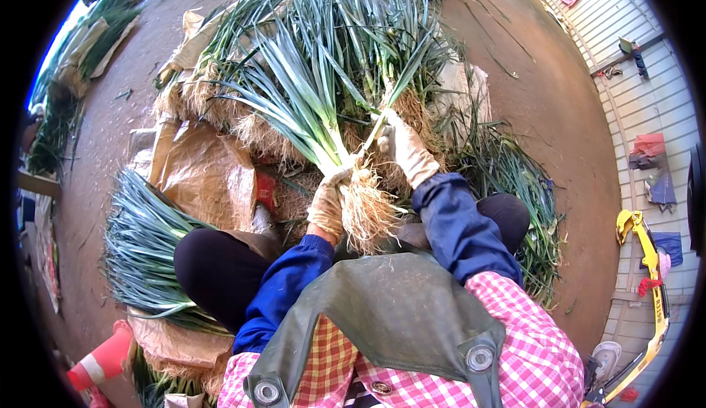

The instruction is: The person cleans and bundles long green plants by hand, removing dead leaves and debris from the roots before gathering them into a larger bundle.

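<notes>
My gloved left hand (328,204) is closed around a bunch of green onions (323,132) just above their roots. The bunch slants away to the upper left, and its pale, stringy roots (370,211) hang towards my lap. Beside it, my gloved right hand (406,148) pinches a single green onion stalk (376,130) whose lower end reaches the held bunch. Both gloves look whitish and soiled. Right behind my hands lies a large heap of green onions (368,33), its roots facing me.
A pile of green onions (147,246) lies by my left knee, and loose leaves (526,195) lie at my right. Brown sacking (206,173) is in front at left. An orange cone (103,356) lies at lower left; a yellow machine arm (651,268) stands at right.
</notes>
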Motion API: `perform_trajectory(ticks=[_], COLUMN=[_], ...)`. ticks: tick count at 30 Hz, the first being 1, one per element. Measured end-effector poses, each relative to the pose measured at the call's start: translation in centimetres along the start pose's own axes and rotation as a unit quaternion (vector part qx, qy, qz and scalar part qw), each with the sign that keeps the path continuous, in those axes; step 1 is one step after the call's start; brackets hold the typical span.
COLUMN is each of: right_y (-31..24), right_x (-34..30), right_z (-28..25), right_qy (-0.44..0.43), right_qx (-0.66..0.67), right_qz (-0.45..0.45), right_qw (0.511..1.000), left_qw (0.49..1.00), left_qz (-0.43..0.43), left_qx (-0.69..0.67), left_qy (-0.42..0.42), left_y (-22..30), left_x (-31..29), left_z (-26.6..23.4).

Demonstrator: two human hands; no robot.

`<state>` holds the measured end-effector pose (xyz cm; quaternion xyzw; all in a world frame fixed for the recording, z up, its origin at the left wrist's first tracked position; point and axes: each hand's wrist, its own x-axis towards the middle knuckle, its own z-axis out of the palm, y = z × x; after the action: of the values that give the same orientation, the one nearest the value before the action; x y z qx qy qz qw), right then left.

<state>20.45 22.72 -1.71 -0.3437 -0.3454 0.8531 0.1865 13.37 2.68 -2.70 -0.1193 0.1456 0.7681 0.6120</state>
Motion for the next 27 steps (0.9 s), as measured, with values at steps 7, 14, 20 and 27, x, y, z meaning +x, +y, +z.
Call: perform_trajectory(ticks=[7, 14, 20, 27], right_y=[0.0, 1.1, 3.0, 0.6], right_x=[3.0, 2.5, 0.2, -11.5], right_z=[4.3, 6.4, 5.2, 3.9], right_qy=[-0.254, 0.051, 0.079, -0.273], right_qx=[0.016, -0.392, -0.669, -0.745], right_qz=[-0.066, -0.113, -0.415, -0.314], right_qw=[0.965, 0.911, 0.612, 0.522], left_qw=[0.999, 1.000, 0.999, 0.999], left_qz=[-0.035, -0.021, 0.007, 0.015], left_qx=[-0.017, -0.006, -0.022, -0.046], left_qy=[-0.018, -0.012, 0.040, 0.011], left_y=[1.0, 0.8, 0.7, 0.3], left_x=[-2.2, -2.2, -2.1, -2.2], left_z=[0.4, 1.0, 2.0, 2.6])
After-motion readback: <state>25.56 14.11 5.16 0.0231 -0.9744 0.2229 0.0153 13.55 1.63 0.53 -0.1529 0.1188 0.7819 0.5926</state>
